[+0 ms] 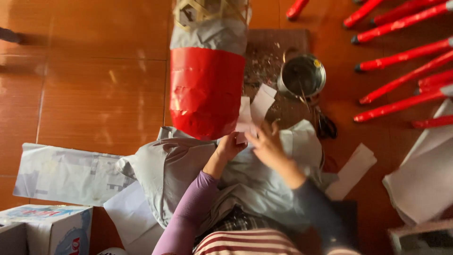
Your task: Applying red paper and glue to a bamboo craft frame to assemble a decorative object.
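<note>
— What step was that?
— Papering: both the left hand [230, 147] and right hand [268, 144] pinched white paper strips [255, 111], probably, just near of the red-covered frame [206, 89].
— Next?
— Pressing one flat, carefully.

Red sticks [401, 56] lie at the floor's far right corner, a metal pot [302, 75] and scissors [325, 125] beside them; a cardboard box [52, 229] sits at the near left corner.

Small white paper pieces [255, 111] fan upright beside the red-wrapped cylinder [206, 89].
</note>
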